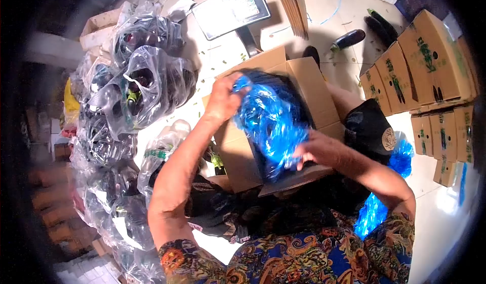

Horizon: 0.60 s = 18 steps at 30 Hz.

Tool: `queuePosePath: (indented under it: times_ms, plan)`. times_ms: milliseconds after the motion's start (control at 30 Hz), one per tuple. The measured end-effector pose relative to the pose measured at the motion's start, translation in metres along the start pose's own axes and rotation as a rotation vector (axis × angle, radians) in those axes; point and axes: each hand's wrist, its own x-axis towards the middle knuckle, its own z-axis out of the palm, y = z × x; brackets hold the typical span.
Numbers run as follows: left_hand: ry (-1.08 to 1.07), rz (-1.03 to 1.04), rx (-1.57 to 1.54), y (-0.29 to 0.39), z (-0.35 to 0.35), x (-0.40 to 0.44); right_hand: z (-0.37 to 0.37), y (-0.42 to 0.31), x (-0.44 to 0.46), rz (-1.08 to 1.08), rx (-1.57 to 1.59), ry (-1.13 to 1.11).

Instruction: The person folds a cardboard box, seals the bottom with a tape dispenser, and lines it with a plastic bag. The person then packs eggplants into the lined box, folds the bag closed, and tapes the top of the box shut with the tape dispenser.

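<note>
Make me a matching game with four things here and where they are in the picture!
1. Big crumpled blue plastic
2. Printed brown boxes
3. Clear bags
4. Black-edged panel

A. Stacked at the picture's right
B. Between the left hand and right hand
C. Near the picture's top
D. Along the picture's left

Pairs: 1-B, 2-A, 3-D, 4-C.

The person is wearing a short-sleeved shirt (298, 258), its dark blue and black cloth showing dense paisley swirls in gold and brown. An orange, flower-like motif is brightening the left sleeve (173, 257). Black legwear (362, 124) is covering the right knee, displaying a round tan emblem (389, 139).
</note>
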Motion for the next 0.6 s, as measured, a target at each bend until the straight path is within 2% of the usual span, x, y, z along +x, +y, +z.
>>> queuePosePath:
  times_ms: [67,100,133,167,200,233,267,300,333,367,400,433,467,500,567,600]
  plan:
    - [-0.032,-0.154,0.058,-0.027,-0.008,-0.018,-0.014,-0.015,0.002,-0.122,0.056,0.049]
    - [0.041,-0.330,-0.416,-0.035,0.003,-0.034,-0.027,-0.014,0.005,-0.162,0.019,0.156]
    - [-0.016,-0.515,-0.705,-0.046,0.012,-0.045,-0.030,-0.014,0.007,-0.198,0.024,0.260]
    - [-0.027,-0.727,-0.972,-0.057,0.021,-0.056,-0.032,-0.012,0.009,-0.233,0.032,0.367]
    - [-0.070,-0.770,-1.028,-0.062,0.034,-0.067,-0.033,-0.009,0.011,-0.264,0.042,0.473]
    - [-0.146,-0.710,-0.965,-0.062,0.048,-0.075,-0.036,-0.012,0.022,-0.238,-0.177,0.473]
    - [-0.240,-0.477,-0.693,-0.060,0.063,-0.082,-0.040,-0.019,0.040,-0.212,-0.398,0.466]
    - [-0.266,-0.115,-0.303,-0.062,0.080,-0.087,-0.047,-0.025,0.057,-0.188,-0.621,0.457]
    - [-0.183,0.225,0.027,-0.058,0.099,-0.089,-0.058,-0.025,0.073,-0.206,-0.702,0.414]
    - [-0.066,0.469,0.230,-0.046,0.118,-0.087,-0.070,-0.022,0.091,-0.225,-0.783,0.371]
    - [-0.065,0.386,0.286,0.005,0.124,-0.082,-0.076,-0.022,0.101,-0.245,-0.863,0.329]
    - [-0.039,0.336,0.280,0.022,0.135,-0.076,-0.069,-0.029,0.105,-0.237,-1.034,0.358]
    - [-0.240,0.135,0.283,0.035,0.138,-0.060,-0.055,-0.042,0.109,-0.226,-1.205,0.385]
    - [-0.114,0.189,0.299,0.024,0.150,-0.050,-0.042,-0.052,0.115,-0.212,-1.376,0.409]
    - [0.082,0.262,0.047,-0.008,0.182,-0.025,-0.023,-0.061,0.124,-0.273,-1.601,0.266]
    - [0.152,0.285,-0.220,-0.022,0.198,-0.007,-0.017,-0.068,0.127,-0.304,-1.735,0.173]
